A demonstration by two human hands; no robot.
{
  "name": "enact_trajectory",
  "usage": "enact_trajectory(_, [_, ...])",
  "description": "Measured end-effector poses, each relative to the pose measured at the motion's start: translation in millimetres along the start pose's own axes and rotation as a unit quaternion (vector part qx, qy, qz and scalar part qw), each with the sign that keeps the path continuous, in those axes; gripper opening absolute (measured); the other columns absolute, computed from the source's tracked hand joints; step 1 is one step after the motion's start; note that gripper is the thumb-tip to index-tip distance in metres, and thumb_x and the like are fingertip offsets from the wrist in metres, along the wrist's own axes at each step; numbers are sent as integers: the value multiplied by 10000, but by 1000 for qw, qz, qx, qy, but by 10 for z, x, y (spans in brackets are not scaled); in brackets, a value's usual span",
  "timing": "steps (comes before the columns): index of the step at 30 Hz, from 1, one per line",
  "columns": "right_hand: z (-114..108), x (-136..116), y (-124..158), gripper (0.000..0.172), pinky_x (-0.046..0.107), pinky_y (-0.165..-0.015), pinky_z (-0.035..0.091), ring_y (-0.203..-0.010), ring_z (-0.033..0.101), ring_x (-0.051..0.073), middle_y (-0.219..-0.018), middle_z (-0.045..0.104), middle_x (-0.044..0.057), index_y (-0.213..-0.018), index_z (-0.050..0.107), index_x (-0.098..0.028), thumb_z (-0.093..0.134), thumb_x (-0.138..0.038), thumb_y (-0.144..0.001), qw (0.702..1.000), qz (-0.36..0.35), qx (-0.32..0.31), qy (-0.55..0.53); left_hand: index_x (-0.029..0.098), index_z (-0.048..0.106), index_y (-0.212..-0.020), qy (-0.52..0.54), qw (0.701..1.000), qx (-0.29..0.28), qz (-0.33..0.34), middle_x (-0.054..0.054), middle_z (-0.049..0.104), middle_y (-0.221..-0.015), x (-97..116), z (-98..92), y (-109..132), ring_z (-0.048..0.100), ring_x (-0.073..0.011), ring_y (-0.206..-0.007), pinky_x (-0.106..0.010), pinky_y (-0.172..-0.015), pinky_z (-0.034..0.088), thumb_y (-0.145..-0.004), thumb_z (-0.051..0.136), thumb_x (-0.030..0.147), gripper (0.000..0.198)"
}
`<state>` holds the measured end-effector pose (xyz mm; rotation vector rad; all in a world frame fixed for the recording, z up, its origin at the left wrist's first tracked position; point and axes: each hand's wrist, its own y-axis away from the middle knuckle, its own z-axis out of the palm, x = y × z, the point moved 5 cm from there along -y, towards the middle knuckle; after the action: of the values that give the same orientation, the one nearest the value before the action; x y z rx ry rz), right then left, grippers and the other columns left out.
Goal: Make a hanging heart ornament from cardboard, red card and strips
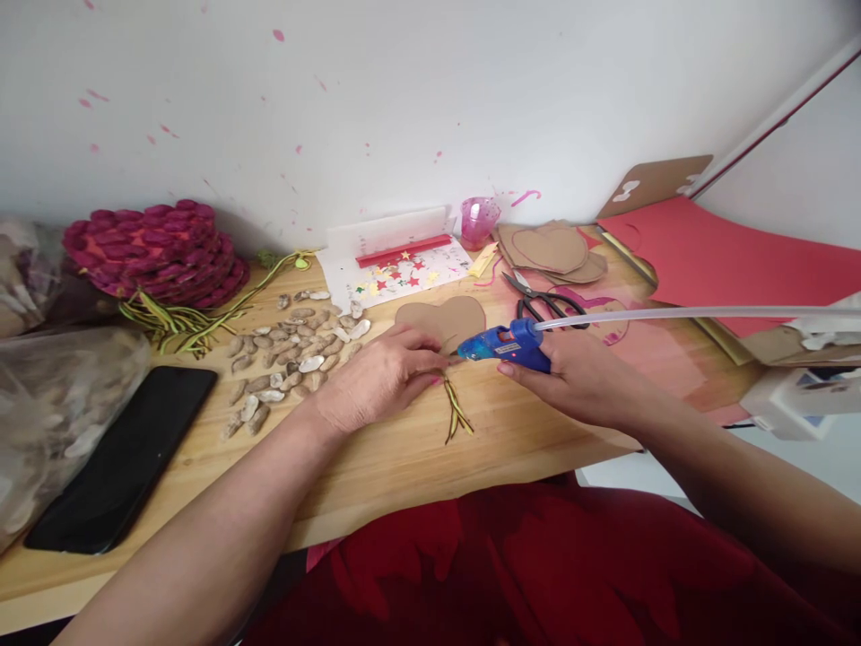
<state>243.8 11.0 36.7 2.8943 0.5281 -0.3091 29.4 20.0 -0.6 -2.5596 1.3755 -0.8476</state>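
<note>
My right hand [578, 377] is wrapped around a blue hot glue gun [504, 344], with a long clear glue stick [673, 313] running out of its back to the right. The gun's nozzle points left and reaches my left fingertips. My left hand [387, 372] is closed in a pinch on a small bundle of yellow-green and dark cords [458, 414], whose loose ends fan out toward me. Under and behind these fingers lies a heart-shaped piece of cardboard [440, 316], its lower part hidden. Whether the nozzle touches the cords I cannot tell.
Peanut shells [296, 345] spread left of my hand, near a black phone [127, 458] and a plastic bag [60, 404]. Magenta stacked pieces [158, 251], paper with stars [396, 274], a pink cup [478, 222], pliers [544, 301], cardboard hearts [548, 247] and red sheet [733, 260] stand behind.
</note>
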Motion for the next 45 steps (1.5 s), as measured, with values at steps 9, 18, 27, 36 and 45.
enact_trajectory(9, [-21, 28, -7, 385, 333, -590, 364, -619, 545, 212, -697, 631, 67, -731, 570, -216, 516, -526, -953, 1000, 23, 11, 16, 241, 780, -1105, 1, 1000, 0, 1, -92, 701, -1155, -12, 9, 19, 640, -216, -1038, -370, -902, 532, -1006, 580, 260, 224])
enact_trajectory(18, [-51, -29, 22, 332, 331, -583, 357, -602, 544, 207, -684, 632, 57, -750, 611, -218, 551, -483, -940, 1000, 5, 15, -4, 237, 780, -1088, -3, 1000, 7, 5, -86, 708, -1143, 4, 7, 14, 647, -207, -1022, -366, -894, 536, -1006, 581, 252, 215])
enact_trajectory(27, [-53, -19, 40, 323, 324, -597, 366, -616, 563, 218, -660, 619, 53, -821, 664, -214, 550, -491, -942, 1000, 9, 0, 8, 228, 781, -1051, -8, 1000, 9, 7, -82, 714, -1142, 8, -6, 2, 653, -208, -1021, -360, -893, 536, -1002, 586, 243, 202])
enact_trajectory(36, [-44, -17, 19, 338, 327, -618, 378, -670, 586, 225, -756, 672, 80, -832, 654, -200, 527, -487, -956, 999, 27, -16, 23, 210, 765, -1064, -17, 1000, 3, 1, -90, 712, -1132, 20, -9, 0, 652, -221, -1030, -369, -900, 536, -1000, 581, 235, 196])
enact_trajectory(45, [-40, -5, 33, 346, 310, -605, 371, -654, 581, 209, -741, 672, 67, -796, 642, -199, 530, -485, -957, 999, 26, -20, 7, 194, 757, -1087, -6, 1000, -4, -5, -96, 703, -1147, 3, 7, 11, 636, -226, -1050, -377, -920, 531, -995, 594, 241, 193])
